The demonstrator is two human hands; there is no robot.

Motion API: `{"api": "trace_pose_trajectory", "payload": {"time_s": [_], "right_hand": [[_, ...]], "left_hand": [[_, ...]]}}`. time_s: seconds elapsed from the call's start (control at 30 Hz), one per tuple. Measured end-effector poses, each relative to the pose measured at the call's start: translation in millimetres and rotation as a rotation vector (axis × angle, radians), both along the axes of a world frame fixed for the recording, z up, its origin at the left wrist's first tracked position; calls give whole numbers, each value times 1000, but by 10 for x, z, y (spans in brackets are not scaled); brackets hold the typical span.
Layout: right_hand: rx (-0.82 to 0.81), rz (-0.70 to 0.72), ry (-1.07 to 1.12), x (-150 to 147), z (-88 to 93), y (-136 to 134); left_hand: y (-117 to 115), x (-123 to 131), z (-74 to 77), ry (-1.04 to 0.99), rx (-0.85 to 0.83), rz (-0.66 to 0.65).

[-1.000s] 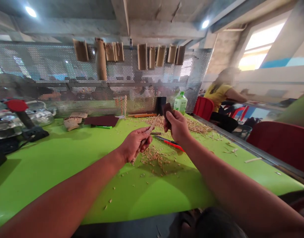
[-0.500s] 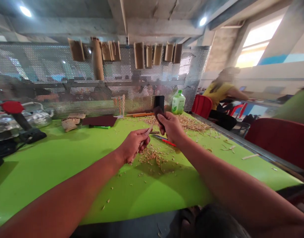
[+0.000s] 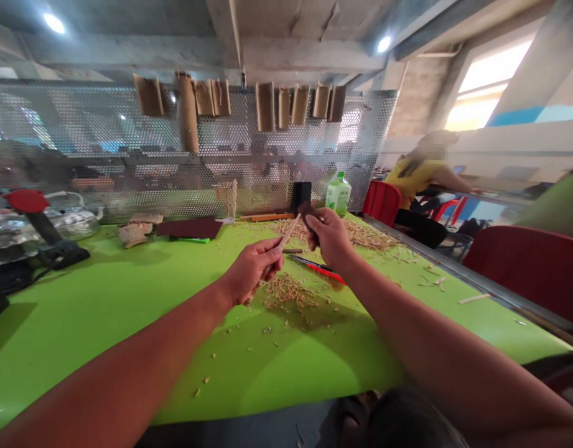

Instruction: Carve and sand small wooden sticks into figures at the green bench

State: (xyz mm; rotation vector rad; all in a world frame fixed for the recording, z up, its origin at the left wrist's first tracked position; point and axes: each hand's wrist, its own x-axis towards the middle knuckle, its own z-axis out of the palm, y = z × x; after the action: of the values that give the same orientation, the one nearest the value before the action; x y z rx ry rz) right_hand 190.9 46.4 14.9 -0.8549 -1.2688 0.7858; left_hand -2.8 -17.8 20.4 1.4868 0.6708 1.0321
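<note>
My left hand (image 3: 256, 269) is closed around a thin pale wooden stick (image 3: 290, 231), whose tip points up and away to the right. Pinched in my right hand (image 3: 330, 233) is a dark brown folded piece of sandpaper (image 3: 307, 214), beside the stick's tip; whether they touch is hard to tell. Below my hands lies a red utility knife (image 3: 321, 269) with its blade toward the left. A short brown stick (image 3: 293, 251) rests just behind the knife. Wood shavings (image 3: 290, 294) are scattered on the green tabletop (image 3: 141, 298) under my hands.
More shavings (image 3: 368, 235) spread at the back right near a green-capped bottle (image 3: 338, 194) and a black upright object (image 3: 302, 194). A dark red-brown sheet (image 3: 190, 228) lies back left, with metal kettles (image 3: 76, 218) further left. A person in yellow (image 3: 410, 174) sits to the right.
The sandpaper in my right hand has shifted slightly right, off the stick's tip, so more of the stick shows. My left hand has hardly moved.
</note>
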Motion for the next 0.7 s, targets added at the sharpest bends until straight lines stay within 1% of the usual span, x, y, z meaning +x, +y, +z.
{"api": "trace_pose_trajectory", "payload": {"time_s": [0.13,0.3,0.4,0.57,0.7], "right_hand": [[18,83,4,25,54,-44],[55,170,29,-31,68,-105],[79,163,46,-59,83,-136],[93,109,55,-51,153,-174],[71,114,39,-21,212,-193]], "left_hand": [[-5,4,-14,10,18,-39],[-5,11,-33,-22,20,-36],[-3,14,-48,-14,-9,-43],[-4,17,-82,3,-84,-39],[19,12,-88,3,-78,-6]]}}
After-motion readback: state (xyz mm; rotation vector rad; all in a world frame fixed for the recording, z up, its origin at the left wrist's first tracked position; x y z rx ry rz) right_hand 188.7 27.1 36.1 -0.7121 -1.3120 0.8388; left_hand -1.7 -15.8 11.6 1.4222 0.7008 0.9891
